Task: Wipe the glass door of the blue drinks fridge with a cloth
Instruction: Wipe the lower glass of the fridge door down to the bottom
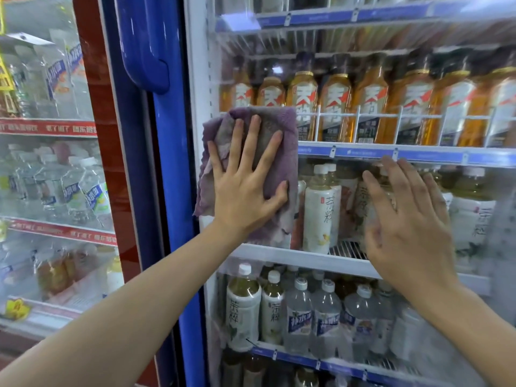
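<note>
Head view: a purple cloth [268,152] is pressed flat against the glass door [363,213] near its left edge by the left hand [245,191], fingers spread. The right hand [410,227], blurred, is held open and empty by the glass beside it.

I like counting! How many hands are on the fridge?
2. The left hand presses a purple cloth flat on the glass door near its left edge. The right hand, empty, is open against the glass further right.
</note>
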A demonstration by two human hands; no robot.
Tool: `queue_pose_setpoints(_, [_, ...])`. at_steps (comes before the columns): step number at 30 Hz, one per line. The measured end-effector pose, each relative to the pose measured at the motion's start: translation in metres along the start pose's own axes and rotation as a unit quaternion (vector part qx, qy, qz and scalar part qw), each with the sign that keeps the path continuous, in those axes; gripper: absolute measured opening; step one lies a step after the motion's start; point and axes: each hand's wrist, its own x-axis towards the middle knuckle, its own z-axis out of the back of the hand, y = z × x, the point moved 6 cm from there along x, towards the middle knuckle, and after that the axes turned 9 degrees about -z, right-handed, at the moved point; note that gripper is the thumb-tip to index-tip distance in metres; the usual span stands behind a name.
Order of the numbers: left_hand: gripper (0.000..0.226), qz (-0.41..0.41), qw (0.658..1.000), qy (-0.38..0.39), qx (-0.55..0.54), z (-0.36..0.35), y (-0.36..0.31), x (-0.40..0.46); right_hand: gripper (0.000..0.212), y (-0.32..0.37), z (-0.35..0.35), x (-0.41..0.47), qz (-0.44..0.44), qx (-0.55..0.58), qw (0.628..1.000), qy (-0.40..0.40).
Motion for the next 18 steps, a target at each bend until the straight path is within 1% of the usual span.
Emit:
queue_pose_setpoints(3, [0.075, 0.008, 1.000, 0.010, -0.015, -0.007, -0.011, -0.030, 0.066, 0.000, 0.000, 0.001, -0.003, -0.005, 1.000, 0.001])
queue_pose_setpoints(6, [0.075, -0.028, 0.998, 0.046, -0.025, -0.019, -0.036, -0.082, 0.067, 0.002, 0.001, 0.001, -0.008, -0.010, 1.000, 0.000])
queue_pose_setpoints(9, [0.076, -0.024, 0.997, 0.064, -0.024, -0.025, -0.046, -0.106, 0.068, 0.001, 0.002, 0.002, -0.003, -0.016, 1.000, 0.004])
queue_pose_setpoints(11, [0.079, -0.034, 0.997, 0.065, -0.032, -0.020, -0.046, -0.091, 0.068, 0.001, 0.004, 0.003, 0.004, -0.021, 1.000, 0.007])
queue_pose_setpoints(13, [0.080, -0.062, 0.996, 0.057, -0.035, -0.014, -0.047, -0.056, 0.068, 0.000, 0.006, 0.003, 0.005, -0.019, 1.000, 0.003])
queue_pose_setpoints(16, [0.081, -0.060, 0.997, 0.029, -0.031, -0.002, -0.046, 0.016, 0.070, -0.001, 0.006, 0.003, 0.015, -0.019, 1.000, 0.004])
queue_pose_setpoints(18, [0.080, -0.058, 0.998, 0.016, -0.023, 0.003, -0.052, 0.054, 0.066, -0.004, 0.008, 0.006, 0.033, -0.032, 0.999, -0.003])
